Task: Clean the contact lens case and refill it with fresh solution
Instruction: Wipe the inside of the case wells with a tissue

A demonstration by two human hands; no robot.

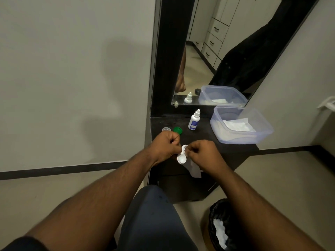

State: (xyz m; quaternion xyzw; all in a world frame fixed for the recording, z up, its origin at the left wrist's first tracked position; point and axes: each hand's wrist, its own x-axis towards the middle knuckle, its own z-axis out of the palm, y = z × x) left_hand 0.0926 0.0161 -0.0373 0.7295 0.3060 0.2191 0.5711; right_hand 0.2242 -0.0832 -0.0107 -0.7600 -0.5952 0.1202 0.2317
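Lens case (182,156): white, both wells uncapped, held over the bench's (235,147) front edge.
Left hand (167,144): grip curled round the case's far end.
Right hand (203,153): grip pinching a white tissue (193,167) at the case (tissue trails down past the front edge).
Caps: green cap (177,130) and clear cap (166,129), near left edge.
Solution bottle (194,120): upright, mid-bench toward the back.
Plastic tub (241,124): right side, tissues inside.

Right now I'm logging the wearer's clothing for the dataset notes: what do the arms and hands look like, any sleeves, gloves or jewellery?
Both forearms are bare down to the left hand and right hand: no gloves, and no watch or rings that I can see. A dark sleeve edge shows only at the upper left arm, in the frame's bottom corner.
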